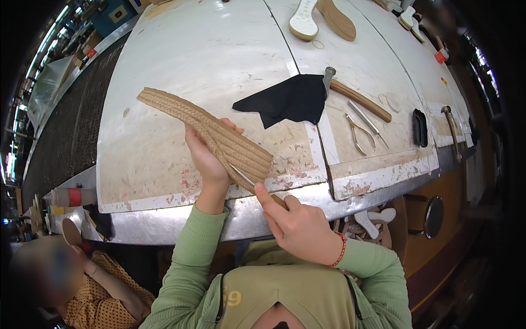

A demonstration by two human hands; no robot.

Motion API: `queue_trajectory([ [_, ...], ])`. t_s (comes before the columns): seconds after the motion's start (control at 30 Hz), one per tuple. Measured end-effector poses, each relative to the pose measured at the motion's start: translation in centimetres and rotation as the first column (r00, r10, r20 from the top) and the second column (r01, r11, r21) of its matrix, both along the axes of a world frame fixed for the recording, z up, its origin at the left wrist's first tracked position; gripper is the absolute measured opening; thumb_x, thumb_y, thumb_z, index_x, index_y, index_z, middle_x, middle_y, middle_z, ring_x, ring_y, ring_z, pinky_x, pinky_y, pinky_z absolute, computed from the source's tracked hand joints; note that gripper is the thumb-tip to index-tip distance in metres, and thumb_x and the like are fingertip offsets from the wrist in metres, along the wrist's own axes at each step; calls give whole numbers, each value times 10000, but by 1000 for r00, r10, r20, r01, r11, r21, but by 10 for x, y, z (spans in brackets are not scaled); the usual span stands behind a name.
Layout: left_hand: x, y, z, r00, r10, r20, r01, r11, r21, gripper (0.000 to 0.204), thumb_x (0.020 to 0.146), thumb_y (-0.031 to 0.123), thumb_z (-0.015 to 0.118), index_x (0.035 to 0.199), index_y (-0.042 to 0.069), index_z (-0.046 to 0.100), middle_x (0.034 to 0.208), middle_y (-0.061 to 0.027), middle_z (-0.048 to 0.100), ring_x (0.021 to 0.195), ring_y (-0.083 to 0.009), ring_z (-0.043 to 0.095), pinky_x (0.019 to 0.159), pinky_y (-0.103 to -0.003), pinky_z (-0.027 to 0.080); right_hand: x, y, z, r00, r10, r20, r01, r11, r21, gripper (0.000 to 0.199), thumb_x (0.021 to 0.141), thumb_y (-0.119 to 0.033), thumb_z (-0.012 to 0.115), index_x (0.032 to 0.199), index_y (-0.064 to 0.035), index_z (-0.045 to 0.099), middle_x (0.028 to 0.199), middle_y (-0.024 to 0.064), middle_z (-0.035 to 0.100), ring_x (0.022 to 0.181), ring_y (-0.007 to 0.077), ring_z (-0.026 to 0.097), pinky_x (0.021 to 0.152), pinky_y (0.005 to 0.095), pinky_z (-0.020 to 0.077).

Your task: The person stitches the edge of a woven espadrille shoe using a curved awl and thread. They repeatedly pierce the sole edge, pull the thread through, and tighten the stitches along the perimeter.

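A tan wedge shoe sole [192, 117] with braided, ridged sides is held above the near part of the white worktable, tilted with its thin end to the far left. My left hand [209, 164] is closed around its middle from below; some fingertips show past its far edge. My right hand [307, 227] grips a hand tool with a thin metal blade [241, 175] and a brownish handle. Along the tool lies my right index finger. The blade rests against the near lower edge of the sole's thick end. Its exact tip shape cannot be made out.
A black cloth [290, 101] lies ahead, beside a hammer [361, 98], a slim metal pointed tool [366, 119] and nippers [359, 135]. Farther right are a black tray-like piece [419, 129] and another hammer [452, 129]. Soles [304, 23] lie at the back. A co-worker [109, 290] sits at left.
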State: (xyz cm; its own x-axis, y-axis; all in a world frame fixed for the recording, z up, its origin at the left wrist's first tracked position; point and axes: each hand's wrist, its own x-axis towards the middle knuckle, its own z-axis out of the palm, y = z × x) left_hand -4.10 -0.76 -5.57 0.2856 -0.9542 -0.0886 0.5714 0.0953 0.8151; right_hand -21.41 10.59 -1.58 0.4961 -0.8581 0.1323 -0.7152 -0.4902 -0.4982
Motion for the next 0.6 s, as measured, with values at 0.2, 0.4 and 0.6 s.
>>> queue_trajectory([
  [0.2,4,-2,-1,999,2,-41,-1,1000,15,466,997,494,238,1089,109,484,843,-131,615,748,-264,647,666,-382,558,-8,5,1,1000,9,9,-9,1000,11,558,868,-142,648,1407,-119,506,647,92,502,425,231,516,410,364,456],
  [0.4,13,-5,-8,963,-226,-146,229,973,7,500,997,508,236,1131,96,486,839,-141,622,733,-273,646,658,-388,557,-36,-2,11,923,-63,380,-21,977,213,528,876,-124,665,1384,-97,525,778,134,652,610,265,615,598,350,508],
  [0.6,0,3,-4,931,-365,2,362,924,124,606,998,567,240,1205,51,482,1005,-173,635,925,-246,634,818,-370,533,-31,-14,-27,737,-210,642,51,965,257,506,895,-87,645,1382,-54,514,934,201,680,763,249,674,721,309,522],
])
